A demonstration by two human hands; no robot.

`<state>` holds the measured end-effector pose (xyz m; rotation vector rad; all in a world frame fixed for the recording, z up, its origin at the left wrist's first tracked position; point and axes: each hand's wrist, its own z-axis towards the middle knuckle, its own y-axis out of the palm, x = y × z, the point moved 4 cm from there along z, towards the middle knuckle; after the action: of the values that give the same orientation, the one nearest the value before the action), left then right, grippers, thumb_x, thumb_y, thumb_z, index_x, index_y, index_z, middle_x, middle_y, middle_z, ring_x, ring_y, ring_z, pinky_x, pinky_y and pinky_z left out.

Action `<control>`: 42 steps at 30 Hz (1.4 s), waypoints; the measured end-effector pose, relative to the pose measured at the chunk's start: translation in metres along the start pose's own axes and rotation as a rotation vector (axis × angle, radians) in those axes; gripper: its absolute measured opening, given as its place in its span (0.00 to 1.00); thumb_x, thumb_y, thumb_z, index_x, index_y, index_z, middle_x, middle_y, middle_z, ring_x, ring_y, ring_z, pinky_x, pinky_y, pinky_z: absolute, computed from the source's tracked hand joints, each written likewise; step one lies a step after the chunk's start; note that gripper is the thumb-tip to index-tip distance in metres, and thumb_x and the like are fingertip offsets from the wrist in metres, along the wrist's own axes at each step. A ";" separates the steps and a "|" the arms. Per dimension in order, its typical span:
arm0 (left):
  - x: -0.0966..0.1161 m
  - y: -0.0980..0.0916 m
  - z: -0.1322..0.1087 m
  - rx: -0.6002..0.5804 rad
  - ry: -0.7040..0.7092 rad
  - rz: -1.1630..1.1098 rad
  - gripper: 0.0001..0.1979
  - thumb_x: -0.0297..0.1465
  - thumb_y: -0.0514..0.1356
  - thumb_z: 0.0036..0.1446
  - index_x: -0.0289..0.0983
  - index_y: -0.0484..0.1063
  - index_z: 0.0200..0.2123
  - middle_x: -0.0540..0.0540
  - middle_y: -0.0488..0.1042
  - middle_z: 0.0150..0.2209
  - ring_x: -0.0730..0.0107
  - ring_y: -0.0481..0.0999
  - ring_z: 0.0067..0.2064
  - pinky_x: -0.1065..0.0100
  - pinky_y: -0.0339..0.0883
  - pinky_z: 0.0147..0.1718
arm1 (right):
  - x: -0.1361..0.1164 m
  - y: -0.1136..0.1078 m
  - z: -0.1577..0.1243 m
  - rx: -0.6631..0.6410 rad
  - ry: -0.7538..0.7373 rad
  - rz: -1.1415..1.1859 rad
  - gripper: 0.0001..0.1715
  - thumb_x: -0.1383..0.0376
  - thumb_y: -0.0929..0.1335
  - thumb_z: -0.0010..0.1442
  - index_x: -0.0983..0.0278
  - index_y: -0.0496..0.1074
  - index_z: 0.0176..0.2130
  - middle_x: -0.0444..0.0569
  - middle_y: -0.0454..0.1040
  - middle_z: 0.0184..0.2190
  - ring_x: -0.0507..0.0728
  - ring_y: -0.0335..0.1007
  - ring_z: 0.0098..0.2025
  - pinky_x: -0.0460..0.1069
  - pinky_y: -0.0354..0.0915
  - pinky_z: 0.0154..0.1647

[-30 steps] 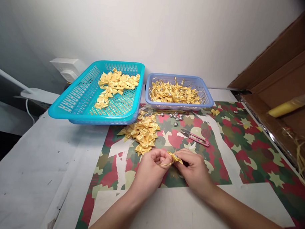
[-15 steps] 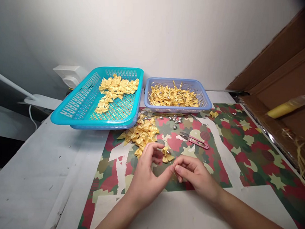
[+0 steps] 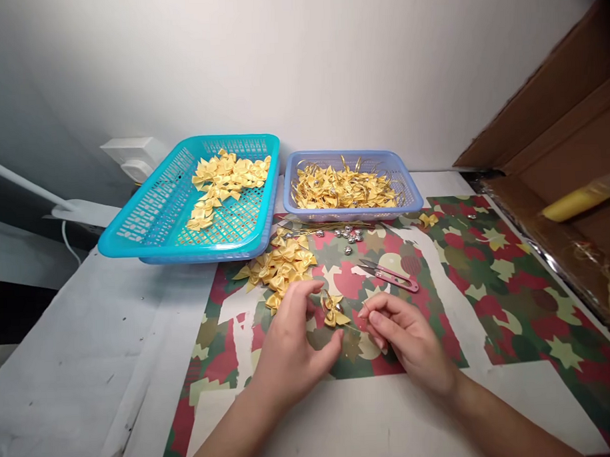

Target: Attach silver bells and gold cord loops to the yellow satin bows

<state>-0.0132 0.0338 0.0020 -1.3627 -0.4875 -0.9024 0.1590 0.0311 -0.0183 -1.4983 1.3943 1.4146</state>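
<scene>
A yellow ribbon bow with a silver bell and a thin gold loop is between my hands, just beyond my left fingertips. My left hand is curved beside it, thumb and fingers spread apart; whether a hidden finger touches the bow I cannot tell. With thumb and forefinger pinched, my right hand grips a fine thread that runs toward the bow. Beyond them lie a pile of yellow bows, several silver bells and pink-handled thread snips.
A teal basket with yellow bows stands at the back left, stacked on a blue one. Another blue basket holds bows with gold loops and bells. Gold cords lie before it. A cardboard box stands on the right.
My right hand has moved right, away from my left thumb, drawing the thread with it. My left thumb and fingers have parted from the pinch near the thread. The gold loop shows more clearly.
</scene>
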 end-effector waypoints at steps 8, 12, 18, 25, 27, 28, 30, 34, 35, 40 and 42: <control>-0.013 0.008 0.003 -0.070 -0.046 0.033 0.09 0.25 0.54 0.61 0.40 0.68 0.44 0.47 0.76 0.36 0.67 0.75 0.36 0.68 0.69 0.36 | -0.005 -0.002 0.001 0.115 -0.012 -0.196 0.15 0.54 0.65 0.63 0.63 0.71 0.33 0.40 0.60 0.21 0.49 0.54 0.23 0.45 0.55 0.23; -0.009 0.003 0.004 0.001 -0.111 -0.013 0.04 0.26 0.55 0.60 0.39 0.70 0.35 0.49 0.77 0.32 0.69 0.76 0.32 0.70 0.69 0.32 | -0.004 -0.006 0.001 0.170 0.083 -0.181 0.15 0.55 0.66 0.61 0.63 0.69 0.32 0.38 0.58 0.19 0.48 0.53 0.21 0.45 0.57 0.23; -0.008 -0.003 0.003 0.138 -0.225 -0.133 0.01 0.28 0.60 0.57 0.39 0.69 0.34 0.51 0.76 0.29 0.71 0.76 0.30 0.71 0.70 0.32 | -0.004 0.013 -0.005 -0.251 0.222 -0.029 0.14 0.55 0.68 0.59 0.64 0.67 0.31 0.40 0.64 0.19 0.48 0.60 0.22 0.43 0.60 0.23; -0.009 -0.009 -0.001 0.242 -0.283 -0.286 0.05 0.30 0.62 0.57 0.40 0.68 0.37 0.51 0.75 0.32 0.70 0.77 0.33 0.72 0.71 0.31 | -0.003 0.001 0.000 -0.013 0.117 -0.092 0.14 0.56 0.66 0.63 0.64 0.69 0.33 0.41 0.66 0.21 0.49 0.64 0.23 0.44 0.64 0.26; -0.006 -0.008 -0.002 0.231 -0.201 -0.189 0.04 0.29 0.61 0.57 0.40 0.69 0.36 0.51 0.76 0.31 0.71 0.77 0.31 0.71 0.71 0.31 | -0.007 -0.002 -0.001 0.039 -0.011 -0.108 0.13 0.56 0.65 0.64 0.63 0.71 0.35 0.42 0.68 0.22 0.50 0.66 0.25 0.46 0.66 0.29; -0.003 -0.007 -0.002 0.215 -0.143 -0.134 0.03 0.28 0.60 0.57 0.40 0.69 0.35 0.51 0.76 0.31 0.71 0.76 0.30 0.71 0.70 0.31 | -0.008 -0.002 -0.003 0.050 -0.056 -0.133 0.13 0.56 0.65 0.65 0.63 0.71 0.37 0.43 0.69 0.23 0.51 0.67 0.26 0.46 0.67 0.30; 0.003 -0.004 -0.002 0.161 -0.018 -0.032 0.03 0.25 0.58 0.57 0.40 0.69 0.33 0.50 0.75 0.29 0.71 0.74 0.29 0.71 0.69 0.30 | -0.009 0.000 -0.005 0.056 -0.098 -0.200 0.12 0.57 0.65 0.65 0.62 0.72 0.41 0.44 0.72 0.25 0.51 0.69 0.28 0.46 0.68 0.31; 0.006 0.003 -0.001 0.035 0.058 0.063 0.07 0.24 0.55 0.58 0.38 0.71 0.31 0.49 0.75 0.28 0.70 0.73 0.29 0.71 0.66 0.28 | -0.005 0.004 -0.004 0.075 -0.071 -0.332 0.10 0.59 0.64 0.65 0.61 0.70 0.42 0.45 0.75 0.28 0.52 0.69 0.28 0.45 0.65 0.28; 0.005 0.003 0.000 0.023 0.037 0.064 0.06 0.24 0.55 0.58 0.38 0.72 0.32 0.48 0.75 0.28 0.70 0.73 0.29 0.71 0.65 0.28 | -0.004 0.005 -0.003 0.077 -0.060 -0.368 0.09 0.59 0.64 0.65 0.62 0.70 0.40 0.45 0.75 0.27 0.52 0.69 0.28 0.45 0.63 0.27; -0.001 0.005 0.001 -0.004 -0.076 0.060 0.05 0.25 0.57 0.57 0.37 0.73 0.34 0.48 0.77 0.29 0.68 0.75 0.30 0.70 0.67 0.30 | -0.002 0.010 0.000 0.064 -0.084 -0.681 0.11 0.62 0.63 0.63 0.62 0.70 0.30 0.42 0.68 0.19 0.52 0.63 0.22 0.46 0.56 0.24; -0.002 0.006 0.001 -0.006 -0.089 0.090 0.05 0.25 0.58 0.56 0.37 0.73 0.36 0.47 0.77 0.31 0.66 0.76 0.32 0.68 0.68 0.32 | -0.001 0.013 0.000 0.058 -0.137 -0.816 0.11 0.64 0.63 0.62 0.62 0.70 0.29 0.42 0.67 0.19 0.51 0.60 0.21 0.46 0.54 0.24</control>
<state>-0.0096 0.0355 -0.0031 -1.4236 -0.4874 -0.7734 0.1471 0.0284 -0.0146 -1.6216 0.5979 0.9159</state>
